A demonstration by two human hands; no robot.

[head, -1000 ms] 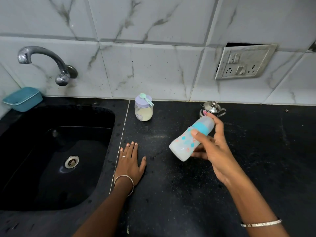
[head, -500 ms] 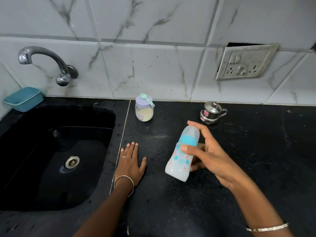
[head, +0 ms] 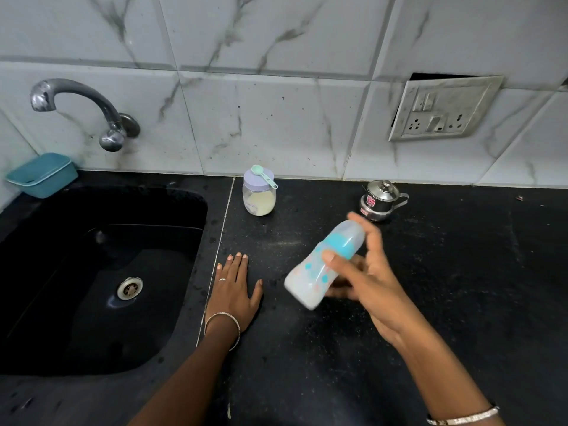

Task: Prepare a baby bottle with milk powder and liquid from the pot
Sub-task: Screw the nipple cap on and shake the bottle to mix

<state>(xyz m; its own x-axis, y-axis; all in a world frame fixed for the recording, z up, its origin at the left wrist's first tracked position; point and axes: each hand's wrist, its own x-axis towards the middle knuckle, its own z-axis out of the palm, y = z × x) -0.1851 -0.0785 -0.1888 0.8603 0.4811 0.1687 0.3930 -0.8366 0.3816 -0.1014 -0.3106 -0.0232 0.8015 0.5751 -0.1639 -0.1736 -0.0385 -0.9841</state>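
Gripping the baby bottle (head: 310,278) round its waist, my right hand (head: 368,284) has the thumb across the near side and the fingers (head: 370,232) curled behind, up by the blue collar. The bottle is tilted above the counter, capped end toward the wall and to the right, base toward me and to the left. It is blurred and whitish, and I cannot tell how full it is.

My left hand (head: 235,290) lies palm down on the black counter (head: 445,302), fingers straight and close together, thumb spread, holding nothing. It sits just right of the seam where the counter meets the sink (head: 76,318). Open counter runs right of the bottle and toward me.

Marbled white tiles (head: 276,118) back the counter, with a tilted socket plate (head: 442,109) at the upper right and a tap (head: 83,99) over the sink.

By the wall a lidded jar (head: 259,201) holds pale powder in its lower half, and a green scoop (head: 263,177) lies across its lid. The small steel pot (head: 381,199), lid on and contents hidden, stands just beyond my right fingers. A blue tub (head: 41,175) sits at the sink's far left corner.
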